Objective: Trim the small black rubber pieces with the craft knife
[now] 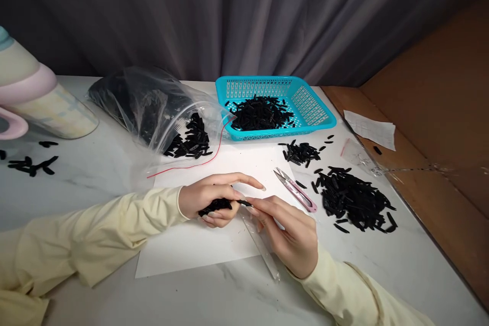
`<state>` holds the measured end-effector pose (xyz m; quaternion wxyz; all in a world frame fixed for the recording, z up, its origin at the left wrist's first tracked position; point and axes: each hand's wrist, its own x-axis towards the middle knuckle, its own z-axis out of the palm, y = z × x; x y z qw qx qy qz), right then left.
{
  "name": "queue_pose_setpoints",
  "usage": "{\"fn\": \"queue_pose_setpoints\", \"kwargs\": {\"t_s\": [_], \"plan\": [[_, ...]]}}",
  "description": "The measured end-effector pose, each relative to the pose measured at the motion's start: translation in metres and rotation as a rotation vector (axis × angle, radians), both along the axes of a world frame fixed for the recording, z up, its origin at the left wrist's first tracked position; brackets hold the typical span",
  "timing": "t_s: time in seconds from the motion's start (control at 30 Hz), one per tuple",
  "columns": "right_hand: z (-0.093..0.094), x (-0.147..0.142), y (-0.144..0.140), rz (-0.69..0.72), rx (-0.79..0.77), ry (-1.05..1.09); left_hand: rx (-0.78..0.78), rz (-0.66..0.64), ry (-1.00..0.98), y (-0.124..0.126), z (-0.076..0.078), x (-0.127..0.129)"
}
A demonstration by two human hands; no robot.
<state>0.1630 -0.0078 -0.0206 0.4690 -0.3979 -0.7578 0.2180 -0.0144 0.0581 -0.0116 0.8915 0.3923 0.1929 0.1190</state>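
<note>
My left hand (214, 198) is curled around a clump of small black elongated pieces (218, 206), its index finger stretched out to the right. Between the fingertips of my right hand (288, 229) is one black piece (245, 203), which also meets the left thumb tip. Both hands are over a white sheet of paper (183, 249). A narrow clear plastic strip or bag (263, 252) lies beneath the right hand. Just beyond that hand rest pink-handled thread snips (294, 191), blades pointing away to the left.
A turquoise basket (284, 134) holds many black pieces. Left of it lies a clear zip bag (153, 107) of them, with a red strip (191, 166) along its mouth. Loose piles (355, 198) sit at right. A large handled cup (49, 97) stands left; cardboard (428, 86) borders the right.
</note>
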Motion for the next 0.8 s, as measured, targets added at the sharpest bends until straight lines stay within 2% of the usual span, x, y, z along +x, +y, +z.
{"fn": "queue_pose_setpoints", "kwargs": {"t_s": [0.8], "plan": [[0.0004,0.0014,0.0009,0.037,-0.066,-0.003,0.058,0.002,-0.027,-0.002,0.0011,0.0006]]}}
